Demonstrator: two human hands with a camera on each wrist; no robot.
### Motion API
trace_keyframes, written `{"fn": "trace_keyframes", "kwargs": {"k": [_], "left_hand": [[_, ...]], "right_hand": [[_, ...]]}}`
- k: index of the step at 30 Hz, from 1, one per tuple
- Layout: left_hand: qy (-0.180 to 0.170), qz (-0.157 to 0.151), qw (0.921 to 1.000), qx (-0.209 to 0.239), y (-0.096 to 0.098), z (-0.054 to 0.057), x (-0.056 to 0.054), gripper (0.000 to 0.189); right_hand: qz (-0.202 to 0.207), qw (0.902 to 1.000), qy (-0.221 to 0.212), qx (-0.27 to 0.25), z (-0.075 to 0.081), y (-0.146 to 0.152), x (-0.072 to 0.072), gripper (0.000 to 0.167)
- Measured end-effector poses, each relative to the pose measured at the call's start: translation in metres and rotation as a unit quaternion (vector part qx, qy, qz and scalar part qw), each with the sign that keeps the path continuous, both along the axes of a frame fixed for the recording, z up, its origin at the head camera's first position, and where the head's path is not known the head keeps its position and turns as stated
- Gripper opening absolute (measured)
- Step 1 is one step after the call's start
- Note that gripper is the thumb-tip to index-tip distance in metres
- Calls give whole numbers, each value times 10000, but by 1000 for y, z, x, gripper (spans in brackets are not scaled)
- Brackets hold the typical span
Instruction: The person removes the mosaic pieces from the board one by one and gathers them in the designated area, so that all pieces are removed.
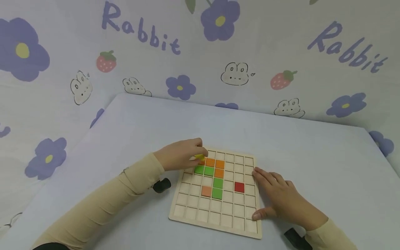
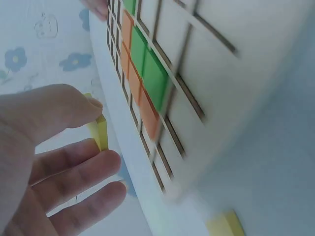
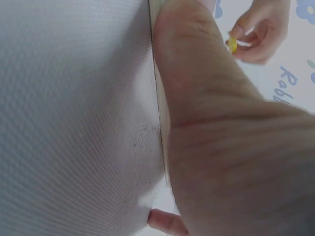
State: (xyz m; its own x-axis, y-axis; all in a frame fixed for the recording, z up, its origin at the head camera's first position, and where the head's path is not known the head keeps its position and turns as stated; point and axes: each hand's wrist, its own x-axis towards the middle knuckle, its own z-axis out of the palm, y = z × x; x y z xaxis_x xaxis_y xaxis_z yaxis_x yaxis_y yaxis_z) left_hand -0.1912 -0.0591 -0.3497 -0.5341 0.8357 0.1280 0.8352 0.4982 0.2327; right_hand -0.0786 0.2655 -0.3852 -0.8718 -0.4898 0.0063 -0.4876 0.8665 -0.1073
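Observation:
My left hand (image 1: 182, 154) pinches a small yellow tile (image 1: 200, 157) between thumb and fingers, above the upper left part of a wooden grid board (image 1: 215, 225). The left wrist view shows the yellow tile (image 2: 100, 132) held on its edge, clear of the board. Orange tiles (image 1: 220, 164) and green tiles (image 1: 217, 183) fill several squares near the hand. A peach tile (image 1: 206, 191) lies lower left and a red tile (image 1: 239, 187) sits to the right. My right hand (image 1: 281, 196) rests along the board's right edge, fingers extended, with fingertips and thumb touching it.
Another yellow piece (image 2: 225, 225) lies beside the board in the left wrist view. The board lies on a white table (image 1: 140, 121), whose back edge meets a patterned cloth (image 1: 200, 62). Dark wrist devices (image 1: 161, 185) sit at both wrists.

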Motion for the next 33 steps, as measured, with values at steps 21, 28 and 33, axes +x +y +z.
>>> {"fn": "trace_keyframes", "kwargs": {"k": [21, 28, 33], "left_hand": [[-170, 1137, 9927, -362, -86, -3, -2, 26], [-463, 1279, 9889, -605, -93, -9, -4, 31], [-613, 1291, 9878, -624, -96, -13, -7, 26]], "right_hand": [[-93, 9998, -165, 42, -3, -4, 0, 119], [5, 10000, -68, 17, -3, -3, 0, 119], [34, 10000, -19, -30, -3, -2, 1, 117]]}}
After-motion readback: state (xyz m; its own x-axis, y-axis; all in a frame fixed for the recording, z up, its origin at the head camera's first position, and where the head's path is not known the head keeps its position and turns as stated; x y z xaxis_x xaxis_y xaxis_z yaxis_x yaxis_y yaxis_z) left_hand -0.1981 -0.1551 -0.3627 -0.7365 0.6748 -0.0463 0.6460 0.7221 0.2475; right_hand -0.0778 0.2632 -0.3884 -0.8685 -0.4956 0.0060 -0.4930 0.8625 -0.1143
